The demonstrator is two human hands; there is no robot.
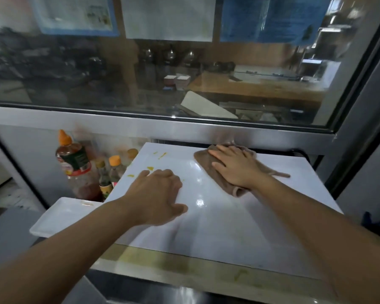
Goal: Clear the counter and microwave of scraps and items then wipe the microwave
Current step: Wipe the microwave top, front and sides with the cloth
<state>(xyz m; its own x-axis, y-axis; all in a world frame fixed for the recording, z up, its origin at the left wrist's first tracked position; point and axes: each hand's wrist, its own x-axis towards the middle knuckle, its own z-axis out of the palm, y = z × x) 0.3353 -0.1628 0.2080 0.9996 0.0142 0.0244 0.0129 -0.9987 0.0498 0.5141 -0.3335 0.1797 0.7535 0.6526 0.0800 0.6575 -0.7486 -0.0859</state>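
Microwave top [217,216]: two hands, one cloth [208,167], perhaps five scraps [150,168].

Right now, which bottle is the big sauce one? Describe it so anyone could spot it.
Find the white microwave top. Bottles stand in the gap off its left edge. The sauce bottle is the tallest and fattest there, with a pointed orange cap and red sauce.

Under the right hand [235,166] lies a plain brown cloth [208,165]; the microwave top [217,227] beneath it is glossy white, flecked yellow near the left hand [158,194], beside orange-capped bottles [75,159] and a white tray [59,216]
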